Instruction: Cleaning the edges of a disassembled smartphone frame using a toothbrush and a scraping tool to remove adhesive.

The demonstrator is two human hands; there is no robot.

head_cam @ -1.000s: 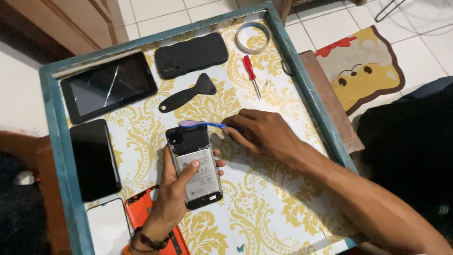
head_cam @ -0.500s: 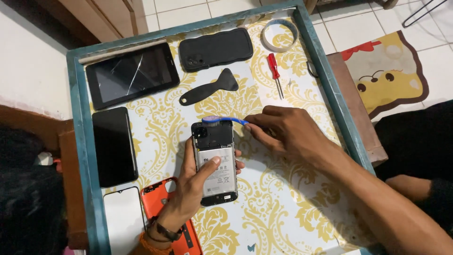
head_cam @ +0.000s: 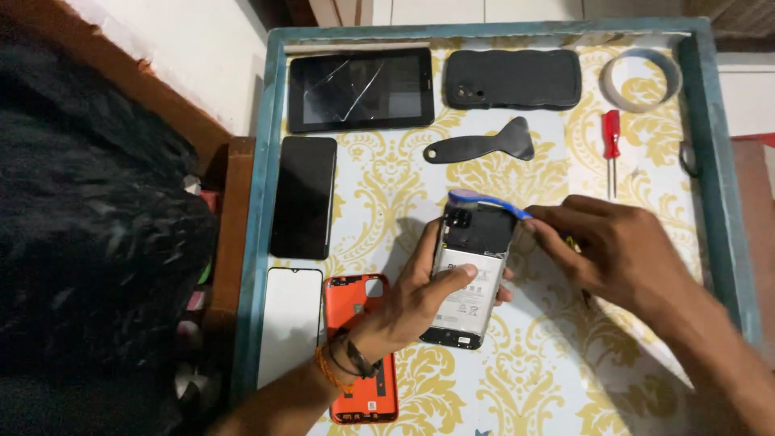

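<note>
My left hand (head_cam: pixel 416 295) grips an opened phone (head_cam: pixel 472 270) with its back cover off, so the battery and black inner plate show. My thumb lies across the battery. My right hand (head_cam: pixel 613 246) pinches a thin blue pry tool (head_cam: pixel 484 202) whose blade rests along the phone's top edge. Both hands hover just above the yellow-patterned table top (head_cam: pixel 549 379), near its middle.
An orange back cover (head_cam: pixel 363 379), a white screen panel (head_cam: pixel 291 323) and a black phone (head_cam: pixel 305 196) lie at left. A cracked tablet (head_cam: pixel 361 87), black case (head_cam: pixel 513 78), black scraper (head_cam: pixel 483 145), red screwdriver (head_cam: pixel 612 145) and tape ring (head_cam: pixel 642 78) lie farther off. A teal frame (head_cam: pixel 718 186) rims the table.
The view has shifted, so the table now sits further right and closer. The hands keep their hold on the phone and blue tool; the phone is tilted slightly more.
</note>
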